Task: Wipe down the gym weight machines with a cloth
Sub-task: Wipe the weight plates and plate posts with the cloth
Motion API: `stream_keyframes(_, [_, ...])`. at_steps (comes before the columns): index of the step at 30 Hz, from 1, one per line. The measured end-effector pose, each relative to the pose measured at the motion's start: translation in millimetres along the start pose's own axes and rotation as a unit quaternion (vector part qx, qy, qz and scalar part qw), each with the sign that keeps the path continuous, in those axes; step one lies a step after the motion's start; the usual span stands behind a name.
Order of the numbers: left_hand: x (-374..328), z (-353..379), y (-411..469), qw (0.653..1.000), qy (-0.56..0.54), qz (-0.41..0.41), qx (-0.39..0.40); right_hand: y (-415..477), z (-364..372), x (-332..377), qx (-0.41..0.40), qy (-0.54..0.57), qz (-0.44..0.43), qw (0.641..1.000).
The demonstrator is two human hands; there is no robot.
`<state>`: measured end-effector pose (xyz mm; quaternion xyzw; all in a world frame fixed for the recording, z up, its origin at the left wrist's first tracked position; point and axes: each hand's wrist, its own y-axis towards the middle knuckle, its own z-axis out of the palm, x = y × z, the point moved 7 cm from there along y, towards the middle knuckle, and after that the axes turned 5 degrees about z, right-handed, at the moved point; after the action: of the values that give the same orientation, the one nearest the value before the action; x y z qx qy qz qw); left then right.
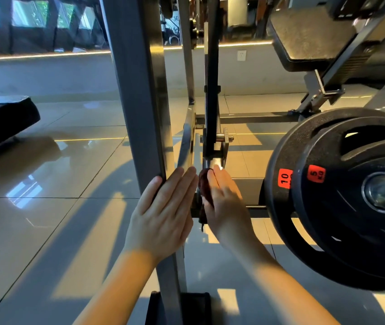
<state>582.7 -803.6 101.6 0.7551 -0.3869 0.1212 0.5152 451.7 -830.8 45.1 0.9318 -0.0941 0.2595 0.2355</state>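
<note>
1. Glossy beige floor tiles [46,207] catch low sunlight in a gym, and a grey steel upright post [137,102] of a plate-loaded weight machine rises through the middle of the view.
2. The left hand [163,214] lies flat against the post's right edge, its fingers straight and together, holding nothing; it seems to be there for support.
3. The right hand [228,205] grips a bunched dark red cloth [203,187], fingers curled round it. It presses the cloth to the foot of a narrow black lever arm [211,102], just below the pivot bolt.
4. The step in hand looks like wiping that lever's lower end and bracket.
5. The next move probably calls for firm strokes along the arm, keeping fingers out of the pivot gap. After that come the post and the black rubber weight plates with red labels [327,207] close by on the right.
6. The cloth is small and crumpled, mostly hidden by the hand, with a loose strand hanging below. Whether it is damp cannot be told.
</note>
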Motion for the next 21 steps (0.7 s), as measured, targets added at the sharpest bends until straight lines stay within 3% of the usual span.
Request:
stream_keyframes(3, [-0.1,0.7,0.6,1.000,0.008,0.003,0.004,18.8,-14.0,-2.2,-0.029,-0.027,-0.040,0.998])
stream_keyframes(6, [-0.7,2.1,0.5,1.000,0.013,0.003,0.000,33.2,-18.7,-0.5,-0.072,-0.003,-0.021,0.997])
stream_keyframes(8, [-1.4,1.9,-0.8,1.000,0.008,0.002,-0.004,8.8,-12.9,3.3,-0.061,-0.003,-0.014,0.998])
stream_keyframes(12, [-1.0,2.6,-0.9,1.000,0.006,0.001,0.005,-17.8,-5.8,0.1,-0.019,0.006,-0.090,0.996])
stream_keyframes(18, [0.0,2.7,-0.2,1.000,0.008,-0.004,0.006,15.0,-7.0,-1.9,-0.061,0.012,-0.013,0.998])
stream_keyframes(21, [-0.1,0.3,0.6,1.000,0.002,-0.001,0.004,-15.1,-6.4,-0.7,-0.030,0.010,-0.076,0.997])
